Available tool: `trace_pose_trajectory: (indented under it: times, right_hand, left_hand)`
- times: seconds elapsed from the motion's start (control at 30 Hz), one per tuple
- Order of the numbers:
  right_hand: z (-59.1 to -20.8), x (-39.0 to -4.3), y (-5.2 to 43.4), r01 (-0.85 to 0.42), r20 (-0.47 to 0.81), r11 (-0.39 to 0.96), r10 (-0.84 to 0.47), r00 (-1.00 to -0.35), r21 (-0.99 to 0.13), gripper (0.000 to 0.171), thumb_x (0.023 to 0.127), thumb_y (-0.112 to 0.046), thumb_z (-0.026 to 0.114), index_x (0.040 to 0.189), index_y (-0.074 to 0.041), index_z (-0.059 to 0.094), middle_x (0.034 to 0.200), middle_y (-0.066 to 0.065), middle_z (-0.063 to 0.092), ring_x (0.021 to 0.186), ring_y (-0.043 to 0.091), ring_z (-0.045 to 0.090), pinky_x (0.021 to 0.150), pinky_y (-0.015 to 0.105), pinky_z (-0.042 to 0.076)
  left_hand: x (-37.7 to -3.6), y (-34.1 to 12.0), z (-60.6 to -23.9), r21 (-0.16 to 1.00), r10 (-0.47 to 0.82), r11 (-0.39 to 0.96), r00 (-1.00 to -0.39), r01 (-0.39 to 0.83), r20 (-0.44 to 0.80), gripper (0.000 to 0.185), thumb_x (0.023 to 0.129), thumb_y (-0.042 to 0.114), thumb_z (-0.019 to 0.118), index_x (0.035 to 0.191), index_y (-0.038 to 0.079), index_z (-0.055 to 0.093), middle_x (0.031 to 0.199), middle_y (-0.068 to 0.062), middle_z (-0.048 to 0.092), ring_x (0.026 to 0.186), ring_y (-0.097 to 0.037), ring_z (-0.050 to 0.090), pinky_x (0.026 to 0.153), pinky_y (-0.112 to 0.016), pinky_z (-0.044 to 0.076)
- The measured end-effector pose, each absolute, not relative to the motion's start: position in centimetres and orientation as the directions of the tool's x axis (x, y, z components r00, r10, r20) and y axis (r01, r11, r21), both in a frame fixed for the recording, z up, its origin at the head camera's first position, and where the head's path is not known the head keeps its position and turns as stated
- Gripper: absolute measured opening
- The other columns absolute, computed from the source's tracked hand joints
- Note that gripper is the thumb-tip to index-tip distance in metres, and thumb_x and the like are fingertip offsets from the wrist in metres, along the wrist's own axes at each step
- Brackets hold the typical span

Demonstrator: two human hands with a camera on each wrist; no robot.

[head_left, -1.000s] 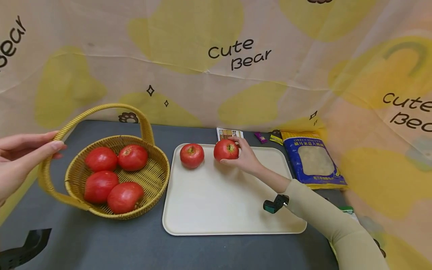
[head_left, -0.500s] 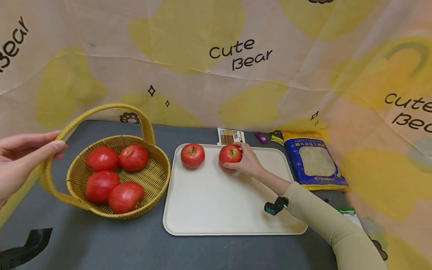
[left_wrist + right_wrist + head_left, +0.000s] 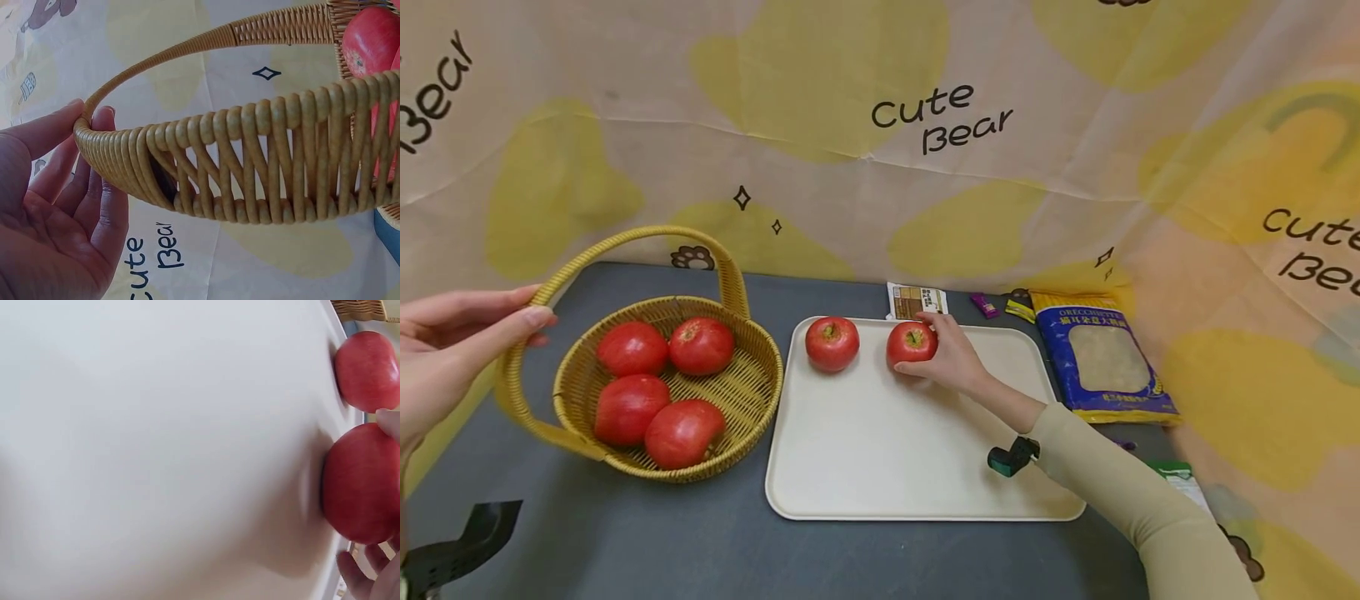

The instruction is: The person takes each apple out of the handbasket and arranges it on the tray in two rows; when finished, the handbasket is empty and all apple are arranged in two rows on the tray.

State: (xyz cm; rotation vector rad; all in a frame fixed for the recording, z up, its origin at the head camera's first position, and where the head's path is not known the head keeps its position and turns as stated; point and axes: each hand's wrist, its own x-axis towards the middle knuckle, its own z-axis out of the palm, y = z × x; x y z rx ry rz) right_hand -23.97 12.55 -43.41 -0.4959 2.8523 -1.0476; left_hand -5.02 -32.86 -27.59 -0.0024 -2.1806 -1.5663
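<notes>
A woven basket (image 3: pixel 752 392) with several red apples (image 3: pixel 655 375) stands on the dark table at the left. My left hand (image 3: pixel 452 342) pinches its arched handle (image 3: pixel 625 242) between thumb and fingers; in the left wrist view the handle (image 3: pixel 250 181) sits against those fingers (image 3: pixel 56 219). A cream tray (image 3: pixel 887 450) lies to the right of the basket. One apple (image 3: pixel 832 342) rests free at the tray's far edge. My right hand (image 3: pixel 951 358) grips a second apple (image 3: pixel 910 343) beside it, set on the tray. In the right wrist view the held apple (image 3: pixel 362 484) touches the tray (image 3: pixel 156 450).
A blue pasta bag (image 3: pixel 1101 354) lies right of the tray. Small packets (image 3: pixel 916 298) and a purple wrapper (image 3: pixel 984 305) sit behind the tray. A printed cloth hangs behind and to the right. A black object (image 3: pixel 460 550) is at the bottom left.
My right hand has shifted the held apple slightly right and down onto the tray's far edge. My left hand stays on the basket handle.
</notes>
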Motion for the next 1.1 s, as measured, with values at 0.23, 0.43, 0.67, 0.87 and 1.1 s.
trace_pose_trajectory:
  times: [0.23,0.43,0.67,0.87,1.1]
  right_hand:
    - [-40.7,-23.9,10.5,-0.487,0.279,0.617,-0.407,-0.870,-0.618,0.062,0.078,-0.034,0.082,0.130,-0.012,0.056,0.132,0.006,0.052,0.118,0.025,0.046,0.088,0.045,0.053]
    - [-38.7,-22.9,5.7,-0.544,0.290,0.419,-0.530,-0.797,-0.728,0.051,0.081,-0.027,0.081,0.126,-0.015,0.061,0.128,0.000,0.054,0.115,0.018,0.050,0.088,0.040,0.054]
    - [-38.0,-21.3,-0.4,-0.565,0.247,0.302,-0.675,-0.696,-0.768,0.051,0.081,-0.028,0.081,0.126,-0.017,0.061,0.130,-0.003,0.053,0.116,0.016,0.052,0.091,0.035,0.053]
    - [-37.8,-20.2,-4.6,-0.620,0.205,0.162,-0.855,-0.477,-0.767,0.051,0.082,-0.025,0.080,0.127,-0.011,0.061,0.130,-0.001,0.051,0.119,0.012,0.047,0.093,0.028,0.050]
    - [-38.0,-19.4,-8.9,-0.704,0.069,0.073,-0.983,-0.171,-0.707,0.052,0.084,-0.022,0.077,0.131,-0.010,0.057,0.132,-0.003,0.055,0.121,0.004,0.045,0.095,0.017,0.044]
  left_hand:
    - [-4.9,-32.6,-27.3,0.884,-0.280,0.411,-0.891,0.225,0.357,0.042,0.087,-0.012,0.064,0.099,0.027,0.075,0.081,0.018,0.072,0.062,0.002,0.067,0.065,-0.005,0.049]
    - [-4.9,-32.5,-27.2,0.886,-0.303,0.418,-0.888,0.202,0.345,0.042,0.087,-0.011,0.065,0.098,0.029,0.074,0.082,0.020,0.071,0.061,0.003,0.066,0.064,-0.005,0.048]
    - [-4.8,-32.4,-27.4,0.877,-0.312,0.439,-0.882,0.195,0.352,0.041,0.086,-0.010,0.066,0.099,0.028,0.074,0.082,0.021,0.070,0.062,0.004,0.066,0.062,-0.005,0.048]
    - [-4.7,-32.1,-27.0,0.883,-0.326,0.438,-0.886,0.168,0.330,0.042,0.086,-0.008,0.067,0.099,0.031,0.074,0.081,0.022,0.070,0.063,0.004,0.065,0.062,-0.004,0.047]
    - [-4.4,-32.0,-26.7,0.882,-0.329,0.446,-0.889,0.150,0.317,0.041,0.087,-0.006,0.068,0.098,0.033,0.073,0.080,0.023,0.069,0.063,0.005,0.065,0.064,-0.004,0.047]
